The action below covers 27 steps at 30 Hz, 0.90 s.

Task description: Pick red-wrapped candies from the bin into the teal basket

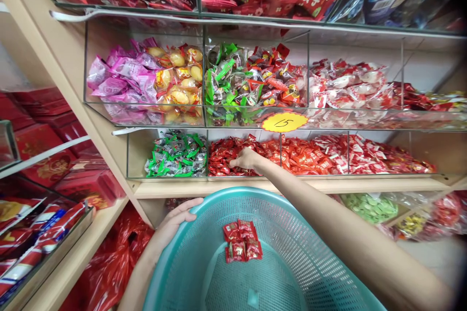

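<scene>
My left hand (181, 215) grips the rim of a teal plastic basket (171, 262) on its left side, fingers over the edge. A small cluster of red wrapped candies (242, 241) lies inside the basket on its mesh. Across the basket, my right hand (246, 159) reaches into a lower shelf bin among small dark red wrapped candies (219, 155). Its thumb points left and its fingers curl down into the pile, where their tips are hidden. Green and silver wrapped candies (177, 153) fill the bin to the left, and orange-red packets (302, 153) the one to the right.
Clear bins above hold purple packets (124, 75), yellow sweets (180, 77) and other candies. A yellow price tag (285, 121) marked 15 hangs over the lower bins. A wooden shelf edge (310, 185) runs behind the basket; a red plastic bag (113, 257) sits at lower left.
</scene>
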Tool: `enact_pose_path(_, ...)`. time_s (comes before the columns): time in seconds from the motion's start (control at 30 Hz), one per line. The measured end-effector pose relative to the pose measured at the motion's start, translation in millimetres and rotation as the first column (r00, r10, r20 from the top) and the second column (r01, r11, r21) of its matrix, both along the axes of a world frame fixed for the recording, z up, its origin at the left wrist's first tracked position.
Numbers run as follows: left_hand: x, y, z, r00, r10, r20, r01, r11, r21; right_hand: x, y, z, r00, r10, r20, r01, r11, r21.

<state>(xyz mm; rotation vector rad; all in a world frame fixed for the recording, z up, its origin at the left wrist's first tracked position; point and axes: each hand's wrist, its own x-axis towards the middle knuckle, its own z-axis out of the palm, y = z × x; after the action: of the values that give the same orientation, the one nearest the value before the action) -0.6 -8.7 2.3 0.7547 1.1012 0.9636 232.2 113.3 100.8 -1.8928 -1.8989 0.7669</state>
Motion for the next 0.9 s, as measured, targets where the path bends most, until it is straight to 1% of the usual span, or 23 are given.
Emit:
enact_pose_path(0.1,-1,0,0.5,1.000,-0.014,-0.008,0.013,1.000,-0.007,0,1,-0.4,1.000,0.015,-0.019,-0.015,1.000,-0.014)
enact_pose_path(0.23,0,-1,3.0,1.000,-0.007,0.011,0.007,1.000,0.006,1,-1,5.6,0.998,0.060,-0.035,-0.062,0.996,-0.059)
enact_pose_path(0.37,1,-4,9.6,1.000,-0.009,-0.015,0.009,1.000,-0.010,1,-5,13.5,0.995,0.090,-0.045,-0.094,0.992,-0.089)
enact_pose_path(0.47,3,-7,14.6,0.999,0.008,-0.035,-0.008,1.000,-0.018,1,-5,16.2,0.994,0.107,-0.030,-0.109,0.989,-0.099)
enact_pose_path(0.6,3,-10,19.2,0.999,0.021,-0.046,-0.022,1.000,-0.013,-2,-3,11.5,0.995,0.096,0.002,-0.096,0.991,-0.091)
enact_pose_path(0.77,4,-12,23.2,1.000,0.002,-0.027,-0.002,1.000,0.007,-5,-3,1.6,0.997,0.061,0.041,-0.059,0.997,-0.039)
enact_pose_path(0.9,4,-12,22.7,0.999,0.006,-0.041,-0.005,1.000,0.018,-6,-4,4.4,0.992,0.079,0.097,-0.076,0.997,-0.033)
